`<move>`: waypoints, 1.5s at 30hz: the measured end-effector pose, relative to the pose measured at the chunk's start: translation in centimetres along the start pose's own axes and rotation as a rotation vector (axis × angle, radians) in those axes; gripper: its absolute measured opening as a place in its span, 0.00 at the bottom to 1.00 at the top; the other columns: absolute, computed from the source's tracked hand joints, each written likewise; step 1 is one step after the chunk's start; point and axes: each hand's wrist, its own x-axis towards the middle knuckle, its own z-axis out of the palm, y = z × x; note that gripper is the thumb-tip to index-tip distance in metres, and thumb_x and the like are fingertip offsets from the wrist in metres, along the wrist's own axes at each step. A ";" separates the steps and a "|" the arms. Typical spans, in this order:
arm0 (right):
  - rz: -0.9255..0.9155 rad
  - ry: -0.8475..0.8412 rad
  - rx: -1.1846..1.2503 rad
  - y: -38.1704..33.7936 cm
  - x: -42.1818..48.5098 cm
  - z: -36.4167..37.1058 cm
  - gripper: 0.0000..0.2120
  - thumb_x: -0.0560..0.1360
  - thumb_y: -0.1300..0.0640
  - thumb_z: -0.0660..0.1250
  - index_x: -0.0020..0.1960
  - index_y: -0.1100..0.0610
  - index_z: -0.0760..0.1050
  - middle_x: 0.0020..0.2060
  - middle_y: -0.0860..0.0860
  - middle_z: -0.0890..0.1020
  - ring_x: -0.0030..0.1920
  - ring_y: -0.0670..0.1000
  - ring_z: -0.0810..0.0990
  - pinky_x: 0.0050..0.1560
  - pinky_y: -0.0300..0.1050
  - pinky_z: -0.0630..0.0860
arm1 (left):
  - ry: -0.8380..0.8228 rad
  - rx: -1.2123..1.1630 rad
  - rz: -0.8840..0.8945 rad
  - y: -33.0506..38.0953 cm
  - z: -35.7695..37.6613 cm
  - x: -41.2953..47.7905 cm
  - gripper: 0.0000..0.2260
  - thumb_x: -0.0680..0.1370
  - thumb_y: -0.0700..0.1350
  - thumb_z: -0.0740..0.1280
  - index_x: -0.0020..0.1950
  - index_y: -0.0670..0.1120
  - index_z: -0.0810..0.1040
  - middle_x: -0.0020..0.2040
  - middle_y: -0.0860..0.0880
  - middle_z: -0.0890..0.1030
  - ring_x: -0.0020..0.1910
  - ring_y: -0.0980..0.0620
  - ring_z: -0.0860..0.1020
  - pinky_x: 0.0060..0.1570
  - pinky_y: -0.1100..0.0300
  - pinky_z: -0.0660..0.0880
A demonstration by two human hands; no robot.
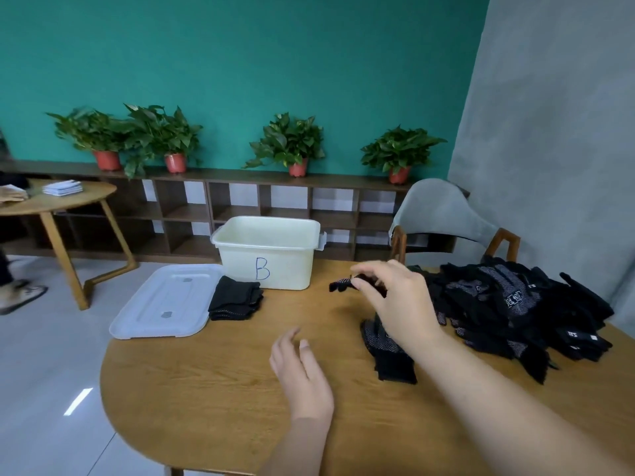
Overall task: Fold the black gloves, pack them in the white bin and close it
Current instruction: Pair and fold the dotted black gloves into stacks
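Hovering over the wooden table (206,389), the left hand (302,372) has its fingers loose and apart, holding nothing. Beyond it, the right hand (395,297) pinches a black glove (340,285) beside the unfolded pile (508,304). Farther back, folded gloves (235,302) lie between the flat lid (165,304) and the white bin (268,262), which stands uncovered.
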 end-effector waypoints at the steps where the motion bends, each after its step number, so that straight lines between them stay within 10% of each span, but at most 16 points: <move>1: -0.020 -0.087 -0.020 0.3 -1.1 0.8 0.11 0.79 0.50 0.74 0.61 0.47 0.84 0.48 0.42 0.83 0.48 0.40 0.79 0.55 0.36 0.76 | 0.003 0.005 -0.003 0.0 0.1 0.1 0.17 0.85 0.50 0.54 0.69 0.48 0.76 0.67 0.51 0.74 0.71 0.51 0.67 0.69 0.57 0.60; 5: 0.061 -0.511 -0.070 2.4 -7.1 3.6 0.15 0.81 0.41 0.67 0.65 0.44 0.82 0.58 0.39 0.83 0.59 0.41 0.78 0.64 0.45 0.76 | -0.005 0.045 -0.011 -0.3 0.2 0.4 0.14 0.86 0.47 0.60 0.70 0.48 0.75 0.68 0.52 0.73 0.72 0.51 0.65 0.70 0.57 0.59; 10: 0.330 -0.212 -0.388 5.2 -13.1 4.1 0.12 0.81 0.45 0.68 0.61 0.46 0.83 0.61 0.44 0.81 0.63 0.51 0.75 0.57 0.52 0.78 | -0.058 0.089 0.010 -0.7 0.4 0.5 0.17 0.83 0.43 0.67 0.72 0.49 0.75 0.69 0.54 0.72 0.72 0.54 0.64 0.72 0.57 0.59; 17: 0.381 -0.579 -0.378 7.2 -13.7 5.3 0.25 0.87 0.41 0.49 0.82 0.42 0.61 0.83 0.43 0.60 0.82 0.48 0.56 0.82 0.49 0.54 | -0.255 0.318 0.212 -1.5 0.9 0.3 0.22 0.80 0.43 0.67 0.74 0.48 0.75 0.72 0.52 0.76 0.74 0.51 0.69 0.78 0.49 0.65; 25: 0.389 -0.676 -0.358 9.3 -9.9 6.8 0.24 0.88 0.43 0.47 0.84 0.40 0.56 0.84 0.41 0.54 0.84 0.46 0.51 0.83 0.51 0.47 | -0.827 0.970 0.414 -1.1 -0.9 1.4 0.31 0.86 0.66 0.47 0.86 0.55 0.54 0.87 0.54 0.49 0.85 0.54 0.43 0.83 0.46 0.37; 32: 0.388 -0.535 -0.495 11.1 -7.2 8.6 0.18 0.87 0.46 0.57 0.75 0.39 0.73 0.76 0.41 0.73 0.76 0.48 0.70 0.79 0.49 0.59 | -0.753 0.994 0.476 -1.5 -3.3 1.9 0.33 0.84 0.69 0.43 0.85 0.55 0.56 0.87 0.54 0.50 0.85 0.55 0.42 0.83 0.49 0.37; 39: 0.529 -0.409 -0.524 12.0 -4.6 9.6 0.07 0.83 0.46 0.65 0.56 0.40 0.83 0.46 0.47 0.85 0.50 0.55 0.81 0.46 0.47 0.76 | -0.723 0.956 0.495 -1.4 -3.2 1.9 0.31 0.84 0.67 0.46 0.83 0.53 0.61 0.85 0.52 0.56 0.85 0.54 0.47 0.83 0.50 0.39; 45: 0.501 0.141 -0.165 9.8 -2.3 6.0 0.06 0.81 0.52 0.70 0.56 0.48 0.84 0.47 0.52 0.81 0.39 0.52 0.77 0.43 0.43 0.71 | -0.692 0.952 0.501 -1.7 -3.3 2.0 0.31 0.84 0.66 0.46 0.82 0.53 0.64 0.84 0.52 0.60 0.85 0.53 0.51 0.84 0.50 0.40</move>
